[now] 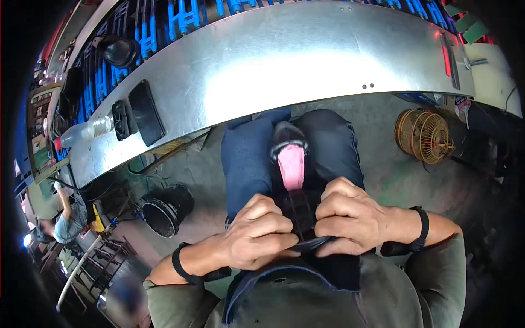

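Note:
A black shoe lies lengthwise between my thighs, its rounded toe pointing away from me. Bright pink material shows in its opening; whether it is lining or an insert I cannot tell. At the near end of the shoe, my left hand pinches the dark upper from the left with curled fingers. Opposite it, my right hand grips the right side, fingers bent and thumb low. Both hands partly cover the shoe's near end, and the gap between them is narrow.
A shiny metal bench curves across in front of my knees. On its left are a black phone and a clear bottle. Another black shoe rests by blue racks. A black bucket and a round wire cage stand on the floor. Someone is at far left.

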`<action>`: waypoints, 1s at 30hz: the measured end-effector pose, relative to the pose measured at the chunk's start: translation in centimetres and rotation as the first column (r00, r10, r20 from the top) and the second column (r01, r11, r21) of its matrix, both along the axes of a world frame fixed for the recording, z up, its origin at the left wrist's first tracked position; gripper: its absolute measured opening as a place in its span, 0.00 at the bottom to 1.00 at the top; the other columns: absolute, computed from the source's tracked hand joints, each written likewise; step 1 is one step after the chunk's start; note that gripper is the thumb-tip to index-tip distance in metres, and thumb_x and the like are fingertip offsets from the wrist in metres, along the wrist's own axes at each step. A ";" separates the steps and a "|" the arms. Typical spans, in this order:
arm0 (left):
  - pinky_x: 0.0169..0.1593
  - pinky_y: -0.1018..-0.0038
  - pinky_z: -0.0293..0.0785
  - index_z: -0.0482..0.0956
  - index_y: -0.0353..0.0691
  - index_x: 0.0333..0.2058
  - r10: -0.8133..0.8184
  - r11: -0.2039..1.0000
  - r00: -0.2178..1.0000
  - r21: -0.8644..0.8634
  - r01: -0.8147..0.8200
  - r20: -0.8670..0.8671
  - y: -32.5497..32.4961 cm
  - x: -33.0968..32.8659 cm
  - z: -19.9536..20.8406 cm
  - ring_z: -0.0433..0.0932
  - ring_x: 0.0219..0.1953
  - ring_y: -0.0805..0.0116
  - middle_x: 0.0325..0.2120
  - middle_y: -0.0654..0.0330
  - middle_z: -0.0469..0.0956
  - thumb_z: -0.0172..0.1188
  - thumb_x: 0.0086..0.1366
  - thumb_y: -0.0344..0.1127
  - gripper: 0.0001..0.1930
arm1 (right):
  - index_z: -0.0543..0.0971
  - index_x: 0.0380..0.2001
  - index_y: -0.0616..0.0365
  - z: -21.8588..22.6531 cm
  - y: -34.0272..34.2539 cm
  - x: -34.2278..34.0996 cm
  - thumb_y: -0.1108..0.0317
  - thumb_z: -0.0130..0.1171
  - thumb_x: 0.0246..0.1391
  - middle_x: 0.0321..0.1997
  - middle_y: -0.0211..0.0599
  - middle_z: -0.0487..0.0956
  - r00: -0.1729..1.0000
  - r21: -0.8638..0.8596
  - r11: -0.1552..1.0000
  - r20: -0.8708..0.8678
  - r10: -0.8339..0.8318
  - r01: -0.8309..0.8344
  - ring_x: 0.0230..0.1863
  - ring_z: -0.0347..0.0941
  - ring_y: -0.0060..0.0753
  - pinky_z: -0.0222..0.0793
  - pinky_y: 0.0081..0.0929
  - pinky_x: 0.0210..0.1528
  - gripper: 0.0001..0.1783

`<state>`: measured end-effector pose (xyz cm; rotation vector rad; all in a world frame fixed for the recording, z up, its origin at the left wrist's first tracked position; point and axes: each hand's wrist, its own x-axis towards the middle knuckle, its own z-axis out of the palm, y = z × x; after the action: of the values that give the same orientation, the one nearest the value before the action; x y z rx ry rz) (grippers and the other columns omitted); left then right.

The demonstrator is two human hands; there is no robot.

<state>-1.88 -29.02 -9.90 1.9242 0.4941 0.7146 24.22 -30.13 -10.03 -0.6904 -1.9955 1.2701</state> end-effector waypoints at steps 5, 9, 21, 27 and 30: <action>0.38 0.67 0.72 0.76 0.32 0.42 0.224 0.899 0.973 -0.376 -0.226 -0.049 3.6 0.6 -0.3 0.75 0.34 0.59 0.35 0.52 0.76 0.74 0.56 0.30 0.18 | 0.71 0.41 0.61 0.4 3.3 -1.1 0.65 0.74 0.49 0.38 0.42 0.71 0.966 -0.330 0.909 0.130 -0.225 0.256 0.36 0.70 0.45 0.69 0.37 0.38 0.23; 0.38 0.69 0.71 0.76 0.32 0.41 0.259 0.777 0.955 -0.555 -0.297 -0.147 4.9 1.7 -2.5 0.74 0.34 0.63 0.34 0.54 0.74 0.71 0.59 0.31 0.16 | 0.69 0.39 0.61 -1.8 4.8 -1.1 0.67 0.73 0.51 0.35 0.43 0.70 0.924 -0.383 0.847 0.245 -0.292 0.369 0.33 0.69 0.41 0.68 0.36 0.34 0.21; 0.48 0.61 0.76 0.79 0.37 0.39 0.458 0.871 0.872 -0.110 -0.479 -0.172 5.8 2.2 -1.3 0.79 0.46 0.52 0.41 0.55 0.80 0.66 0.59 0.31 0.10 | 0.72 0.49 0.60 -2.8 6.1 -2.0 0.64 0.69 0.53 0.52 0.39 0.72 0.925 -0.565 0.746 0.094 -0.368 0.354 0.52 0.69 0.34 0.66 0.34 0.61 0.24; 0.60 0.65 0.67 0.73 0.36 0.47 0.571 0.678 0.809 -0.635 -0.371 0.138 -2.5 0.4 -1.0 0.70 0.57 0.65 0.53 0.54 0.71 0.61 0.70 0.44 0.17 | 0.65 0.65 0.57 -2.9 -1.0 -4.1 0.39 0.30 0.72 0.63 0.46 0.70 0.809 -0.803 0.596 -0.343 -0.478 0.012 0.64 0.68 0.42 0.63 0.39 0.67 0.36; 0.71 0.63 0.50 0.58 0.29 0.65 0.644 0.663 0.726 -0.652 -0.369 0.244 -4.3 3.4 -2.3 0.56 0.70 0.58 0.65 0.47 0.59 0.47 0.75 0.49 0.31 | 0.69 0.60 0.65 -3.0 -1.5 -7.6 0.43 0.26 0.73 0.62 0.44 0.71 0.745 -0.708 0.694 -0.392 -0.539 0.130 0.67 0.64 0.42 0.56 0.40 0.71 0.36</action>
<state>1.54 -33.36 -12.16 0.9773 0.8664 1.2064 16.65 -31.62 -13.01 -0.8233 -0.8342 1.6733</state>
